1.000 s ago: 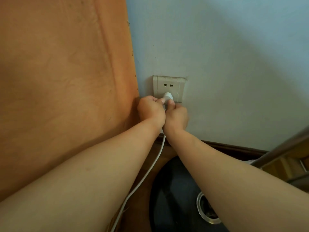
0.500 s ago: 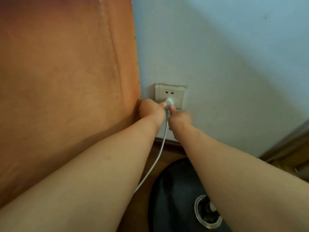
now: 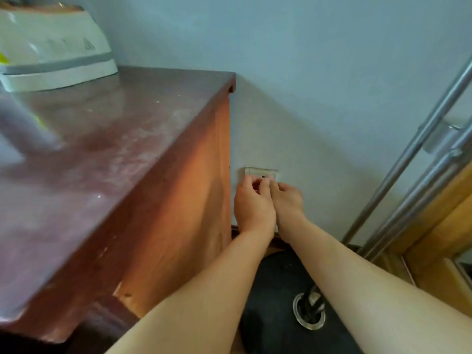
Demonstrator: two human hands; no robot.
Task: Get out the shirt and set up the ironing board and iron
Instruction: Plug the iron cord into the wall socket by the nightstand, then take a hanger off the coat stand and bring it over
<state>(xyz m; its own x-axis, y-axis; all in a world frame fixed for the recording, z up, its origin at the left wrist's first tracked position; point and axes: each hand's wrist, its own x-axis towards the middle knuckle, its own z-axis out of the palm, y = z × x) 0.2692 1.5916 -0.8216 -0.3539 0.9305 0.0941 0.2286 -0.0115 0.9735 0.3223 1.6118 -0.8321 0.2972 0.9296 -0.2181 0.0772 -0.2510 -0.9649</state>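
Observation:
Low on the pale blue wall, beside the wooden cabinet, sits a white wall socket point(image 3: 260, 171). My left hand point(image 3: 252, 205) and my right hand point(image 3: 288, 203) meet right below it, fingers curled together against the socket's lower half. The white plug is hidden under my fingers. A sliver of white cord point(image 3: 275, 228) shows between my wrists. A white and grey iron point(image 3: 51, 47) with a warning triangle lies on the cabinet top at the far left. No shirt is in view.
The reddish wooden cabinet point(image 3: 115, 149) fills the left, with a blurred grey shape point(image 3: 25, 134) over its top. Slanted metal tubes point(image 3: 408, 154) and a wooden frame point(image 3: 447, 238) stand at right. A black round base with a metal ring point(image 3: 309, 315) lies on the floor.
The view has risen and pulled back, so the cabinet top and the iron now show. Both hands stay at the socket, and the plug and most of the cord are now covered.

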